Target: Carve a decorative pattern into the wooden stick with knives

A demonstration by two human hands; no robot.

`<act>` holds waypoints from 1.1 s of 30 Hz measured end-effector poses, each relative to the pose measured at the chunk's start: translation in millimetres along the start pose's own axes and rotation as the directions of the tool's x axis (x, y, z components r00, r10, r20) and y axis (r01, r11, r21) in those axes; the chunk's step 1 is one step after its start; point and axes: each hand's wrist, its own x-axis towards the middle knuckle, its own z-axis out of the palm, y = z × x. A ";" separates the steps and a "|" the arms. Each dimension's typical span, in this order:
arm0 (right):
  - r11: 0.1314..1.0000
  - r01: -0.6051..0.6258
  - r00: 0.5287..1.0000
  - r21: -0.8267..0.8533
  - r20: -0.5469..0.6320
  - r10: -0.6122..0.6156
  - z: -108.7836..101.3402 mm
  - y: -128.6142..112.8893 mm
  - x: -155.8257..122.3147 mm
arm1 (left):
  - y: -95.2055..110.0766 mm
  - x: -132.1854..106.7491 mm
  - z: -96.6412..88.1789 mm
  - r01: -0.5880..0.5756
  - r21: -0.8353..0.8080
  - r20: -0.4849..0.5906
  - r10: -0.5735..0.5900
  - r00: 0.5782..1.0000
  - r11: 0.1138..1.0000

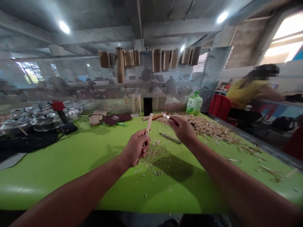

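My left hand (pixel 137 146) is closed around a slim, pale wooden strip (pixel 149 122), which stands up out of the fist and leans slightly right. To the right and a little farther off, my right hand (pixel 182 127) grips a carving tool (pixel 166 116). Its bright metal tip points left, away from the strip, and the fingers hide most of its handle. On the table between the hands lies a thin, dark, pen-like tool (pixel 169 137). Small wood chips (pixel 155 154) are scattered below the strip and beside my left hand.
Curled wood shavings (pixel 213 127) are heaped on the green table (pixel 94 186) at right. Behind them stands a green bottle (pixel 194 103); a black phone (pixel 148 106) leans upright at the back. Silver kettles (pixel 44 119) fill the left. A person in yellow (pixel 246 90) sits at right.
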 end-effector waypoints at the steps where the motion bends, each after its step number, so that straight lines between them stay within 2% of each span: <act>1: 0.998 0.058 0.996 0.011 0.062 -0.059 5.5 -10.2 -7.7 | 0.5 1.3 -2.5 -0.007 0.026 -0.015 0.007 1.000 1.000; 3: 0.988 0.155 0.975 0.013 0.156 -0.155 13.8 -27.0 -19.9 | 1.8 1.9 -4.6 -0.019 0.067 -0.019 0.020 1.000 0.998; 5: 0.976 0.220 0.956 -0.006 0.202 -0.214 17.3 -36.2 -26.1 | 2.3 0.9 -3.4 -0.023 0.095 -0.012 0.024 1.000 0.995; 15: 0.947 0.291 0.942 -0.137 0.213 -0.259 17.0 -41.5 -27.8 | -2.7 0.8 -3.7 -0.007 0.152 -0.040 0.013 0.999 0.988; 17: 0.961 0.240 0.959 -0.137 0.188 -0.213 16.3 -33.2 -21.3 | -0.2 -5.7 0.1 0.015 0.148 -0.033 -0.010 0.999 0.989; 20: 0.987 -0.011 0.995 -0.160 0.092 0.026 8.1 -6.1 -1.7 | 1.1 -16.6 10.0 0.060 0.167 0.037 -0.067 0.997 0.984; 22: 0.978 -0.133 0.991 -0.159 0.008 0.136 0.2 11.7 10.5 | -0.3 -18.6 14.4 0.026 0.178 0.114 -0.047 0.992 0.984; 24: 0.982 -0.153 0.987 -0.111 -0.067 0.146 -5.1 18.2 14.8 | -2.1 -14.0 13.2 0.005 0.145 0.057 -0.014 0.998 0.989; 25: 0.989 -0.126 0.990 -0.081 -0.080 0.120 -5.8 16.0 13.1 | -2.8 -10.0 10.7 0.004 0.117 0.007 -0.005 1.000 0.993; 27: 0.999 -0.028 0.999 -0.034 -0.033 0.027 -3.6 2.3 3.5 | -3.2 -1.6 3.8 -0.012 0.098 -0.068 0.018 0.997 0.995; 31: 0.984 0.172 0.971 -0.045 0.178 -0.161 5.7 -32.6 -20.5 | -2.5 5.2 -3.3 -0.041 0.103 -0.061 0.047 0.997 0.994; 33: 0.971 0.230 0.951 -0.068 0.230 -0.209 8.7 -41.1 -26.3 | -2.5 3.5 -1.3 -0.030 0.087 -0.039 0.033 0.999 0.996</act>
